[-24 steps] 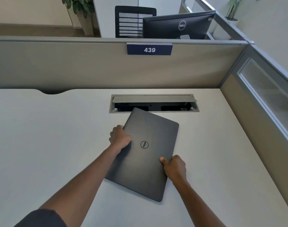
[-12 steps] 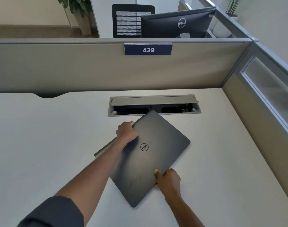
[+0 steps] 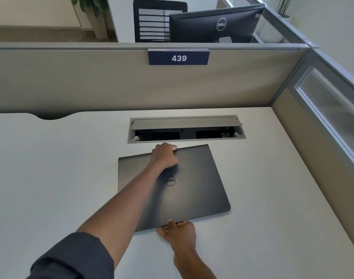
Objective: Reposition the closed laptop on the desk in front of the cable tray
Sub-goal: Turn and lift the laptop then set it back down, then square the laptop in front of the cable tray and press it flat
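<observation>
A closed dark grey laptop [image 3: 198, 184] lies flat on the white desk [image 3: 51, 178], its long edges nearly parallel to the cable tray [image 3: 186, 135] just behind it. The logo on its lid reads upside down to me. My left hand [image 3: 165, 156] curls over the laptop's far edge, its forearm lying across the lid. My right hand [image 3: 178, 232] grips the near edge from below, thumb on top. The tray's grey lid is tilted up, and dark sockets show inside.
A beige partition [image 3: 111, 83] with a blue plate reading 439 [image 3: 178, 58] backs the desk. A second partition with a glass strip [image 3: 333, 109] closes the right side. Behind the partition stand a black monitor [image 3: 214, 25] and a mesh chair [image 3: 154, 19].
The laptop has been turned clockwise from a diagonal pose to nearly square with the tray. My left hand moved to its far edge and my right hand to its near edge.
</observation>
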The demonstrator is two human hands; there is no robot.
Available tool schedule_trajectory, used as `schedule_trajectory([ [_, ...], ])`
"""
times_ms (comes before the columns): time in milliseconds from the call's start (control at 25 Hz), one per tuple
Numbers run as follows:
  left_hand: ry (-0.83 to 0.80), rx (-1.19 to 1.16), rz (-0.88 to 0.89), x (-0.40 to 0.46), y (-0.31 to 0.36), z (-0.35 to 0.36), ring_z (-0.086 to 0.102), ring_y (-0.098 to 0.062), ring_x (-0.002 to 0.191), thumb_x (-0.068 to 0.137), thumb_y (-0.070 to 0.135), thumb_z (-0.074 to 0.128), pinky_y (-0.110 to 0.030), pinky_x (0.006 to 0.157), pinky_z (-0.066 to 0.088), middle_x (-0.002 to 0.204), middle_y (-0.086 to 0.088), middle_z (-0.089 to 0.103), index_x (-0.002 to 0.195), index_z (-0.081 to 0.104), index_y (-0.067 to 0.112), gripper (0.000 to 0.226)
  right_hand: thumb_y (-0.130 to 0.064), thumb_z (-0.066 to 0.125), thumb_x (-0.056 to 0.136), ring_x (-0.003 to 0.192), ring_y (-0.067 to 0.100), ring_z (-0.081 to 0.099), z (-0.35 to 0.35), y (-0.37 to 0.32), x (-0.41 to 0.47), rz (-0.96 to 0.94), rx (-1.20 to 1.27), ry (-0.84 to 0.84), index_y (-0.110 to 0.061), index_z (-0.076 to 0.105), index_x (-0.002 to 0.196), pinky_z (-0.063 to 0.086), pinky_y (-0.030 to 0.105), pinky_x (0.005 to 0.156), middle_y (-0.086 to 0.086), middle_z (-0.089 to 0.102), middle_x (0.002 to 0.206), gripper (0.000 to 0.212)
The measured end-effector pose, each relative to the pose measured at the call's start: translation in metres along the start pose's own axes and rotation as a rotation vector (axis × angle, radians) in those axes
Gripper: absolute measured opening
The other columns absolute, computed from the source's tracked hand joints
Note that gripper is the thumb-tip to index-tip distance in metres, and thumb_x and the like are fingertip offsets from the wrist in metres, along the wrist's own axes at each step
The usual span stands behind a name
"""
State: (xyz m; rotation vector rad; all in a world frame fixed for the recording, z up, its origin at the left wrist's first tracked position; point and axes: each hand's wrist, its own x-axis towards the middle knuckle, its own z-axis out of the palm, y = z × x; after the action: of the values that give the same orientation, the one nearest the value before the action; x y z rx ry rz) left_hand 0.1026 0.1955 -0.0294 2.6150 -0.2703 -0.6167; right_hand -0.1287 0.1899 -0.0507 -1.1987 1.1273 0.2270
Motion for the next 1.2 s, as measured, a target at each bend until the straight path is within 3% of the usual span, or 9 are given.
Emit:
schedule_trajectory([
  [120, -0.032, 0.058, 0.078, 0.005, 0.002, -0.001, 0.056, -0.033, 0.113, 0.065, 0.004, 0.052, -0.036, 0.092, 0.045, 0.115, -0.01, 0.068, 0.083, 0.046, 0.034, 0.036, -0.007, 0.051, 0.103, 0.061, 0.029, 0.075, 0.007, -0.006, -0.002, 0.087, 0.141, -0.039, 0.01, 0.062, 0.083, 0.06, 0.027, 0.052, 0.019, 0.073, 0.072, 0.028],
  [240, -0.034, 0.133, 0.127, 0.013, 0.002, 0.004, 0.05, -0.036, 0.123, 0.071, 0.004, 0.052, -0.038, 0.099, 0.043, 0.132, -0.013, 0.059, 0.108, 0.065, 0.02, 0.043, -0.01, 0.046, 0.105, 0.056, 0.027, 0.075, 0.009, -0.01, -0.001, 0.111, 0.163, -0.055, 0.009, 0.06, 0.088, 0.061, 0.028, 0.054, 0.021, 0.072, 0.074, 0.03],
  [320, -0.042, 0.16, 0.151, 0.014, -0.001, 0.008, 0.047, -0.037, 0.126, 0.074, 0.005, 0.053, -0.038, 0.101, 0.04, 0.137, -0.012, 0.053, 0.135, 0.058, 0.02, 0.063, -0.011, 0.046, 0.105, 0.057, 0.026, 0.076, 0.01, -0.011, -0.001, 0.116, 0.15, -0.064, 0.009, 0.062, 0.093, 0.062, 0.029, 0.057, 0.02, 0.073, 0.076, 0.029],
  [400, -0.037, 0.173, 0.182, 0.011, -0.003, 0.013, 0.045, -0.037, 0.126, 0.076, 0.007, 0.052, -0.037, 0.104, 0.038, 0.141, -0.011, 0.049, 0.144, 0.049, 0.019, 0.069, -0.012, 0.047, 0.105, 0.056, 0.025, 0.076, 0.008, -0.011, -0.001, 0.126, 0.141, -0.076, 0.009, 0.062, 0.095, 0.062, 0.028, 0.055, 0.02, 0.074, 0.077, 0.028],
  [520, 0.04, 0.186, 0.249, -0.003, -0.01, 0.024, 0.035, -0.034, 0.137, 0.082, 0.011, 0.05, -0.038, 0.116, 0.025, 0.152, -0.008, 0.041, 0.151, 0.036, 0.014, 0.071, -0.013, 0.05, 0.104, 0.055, 0.024, 0.076, 0.004, -0.012, -0.001, 0.134, 0.123, -0.1, 0.009, 0.063, 0.095, 0.061, 0.026, 0.052, 0.019, 0.074, 0.078, 0.027],
  [720, 0.131, 0.218, 0.281, -0.047, -0.04, 0.052, -0.002, -0.032, 0.156, 0.1, 0.028, 0.032, -0.051, 0.123, 0.002, 0.169, -0.007, 0.003, 0.159, 0.013, 0.019, 0.063, -0.017, 0.058, 0.101, 0.057, 0.023, 0.072, -0.011, -0.012, 0.001, 0.088, 0.016, -0.144, 0.011, 0.067, 0.096, 0.058, 0.025, 0.049, 0.018, 0.074, 0.078, 0.03],
  [880, 0.199, 0.237, 0.227, -0.094, -0.07, 0.061, 0.002, -0.03, 0.156, 0.101, 0.041, 0.027, -0.05, 0.123, 0.003, 0.169, -0.004, 0.007, 0.158, 0.016, 0.026, 0.061, -0.011, 0.073, 0.09, 0.055, 0.024, 0.056, -0.038, -0.018, 0.004, 0.033, -0.027, -0.094, 0.007, 0.065, 0.082, 0.051, 0.026, 0.045, 0.019, 0.063, 0.069, 0.021],
  [1040, 0.238, 0.218, 0.131, -0.134, -0.1, 0.064, 0.006, -0.029, 0.156, 0.1, 0.048, 0.034, -0.048, 0.123, 0.005, 0.169, -0.004, 0.009, 0.159, 0.019, 0.025, 0.065, -0.018, 0.079, 0.086, 0.045, 0.025, 0.058, -0.07, -0.024, 0.009, -0.101, -0.171, 0.048, 0.003, 0.068, 0.071, 0.054, 0.032, 0.053, 0.012, 0.065, 0.057, 0.028],
  [1200, 0.262, 0.158, 0.064, -0.163, -0.126, 0.061, 0.005, -0.029, 0.156, 0.099, 0.052, 0.038, -0.046, 0.123, 0.006, 0.169, -0.005, 0.008, 0.159, 0.019, 0.023, 0.069, -0.033, 0.079, 0.084, 0.039, 0.02, 0.065, -0.102, -0.026, 0.016, -0.201, -0.323, 0.171, -0.005, 0.065, 0.061, 0.053, 0.022, 0.045, 0.007, 0.068, 0.053, 0.039],
])
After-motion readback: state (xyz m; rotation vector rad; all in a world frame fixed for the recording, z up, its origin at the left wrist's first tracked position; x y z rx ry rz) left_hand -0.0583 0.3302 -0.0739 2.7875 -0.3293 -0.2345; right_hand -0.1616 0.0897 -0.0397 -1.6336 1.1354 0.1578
